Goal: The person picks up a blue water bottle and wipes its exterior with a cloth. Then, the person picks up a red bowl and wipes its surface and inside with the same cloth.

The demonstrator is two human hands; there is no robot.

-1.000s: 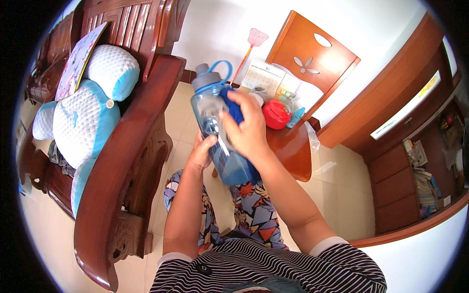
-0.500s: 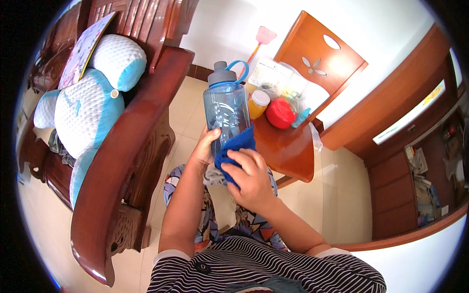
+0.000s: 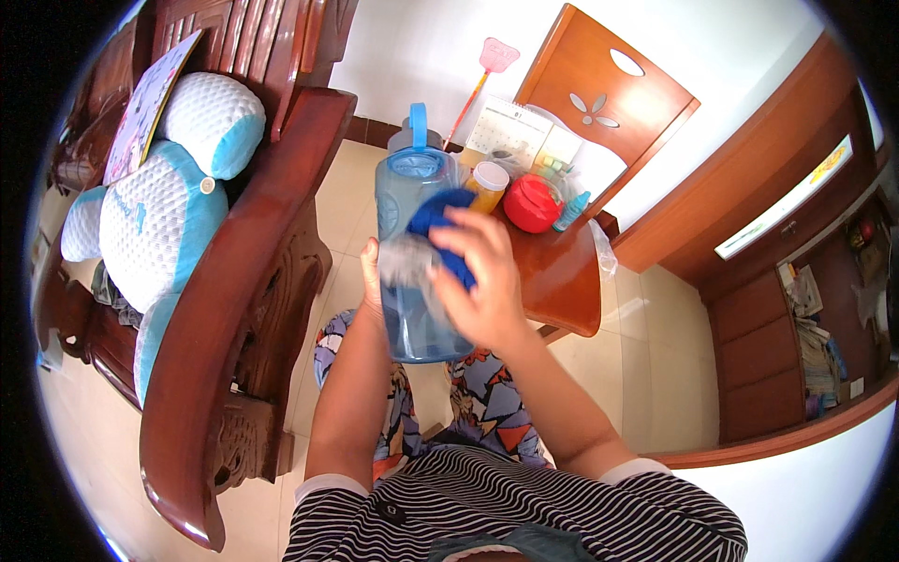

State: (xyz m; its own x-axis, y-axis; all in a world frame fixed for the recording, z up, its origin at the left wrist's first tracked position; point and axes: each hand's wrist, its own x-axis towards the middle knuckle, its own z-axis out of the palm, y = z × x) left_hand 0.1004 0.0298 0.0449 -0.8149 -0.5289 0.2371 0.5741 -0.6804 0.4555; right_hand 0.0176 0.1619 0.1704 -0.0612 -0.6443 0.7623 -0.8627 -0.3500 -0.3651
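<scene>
A large clear blue water bottle (image 3: 412,323) with a grey cap and a blue carry loop is held upright in front of me. My left hand (image 3: 372,279) grips its left side, thumb showing and the other fingers hidden behind. On the bottle's right side, a dark blue cloth (image 3: 433,214) is bunched under my right hand (image 3: 485,272), whose bent fingers press it to the wall. The right fingers are blurred by motion. A smeared grey patch shows at mid-bottle; I cannot make out what it is.
A wooden chair (image 3: 562,295) stands ahead to the right, carrying a red round container (image 3: 534,203), a white-lidded yellow jar (image 3: 489,185), a desk calendar (image 3: 510,131) and a small blue bottle (image 3: 572,211). At left is a carved wooden sofa (image 3: 211,347) with a white-and-blue plush cushion (image 3: 154,229).
The water bottle has turned, its loop now facing me and its base visible lower down. My right hand and the cloth have moved up along its side.
</scene>
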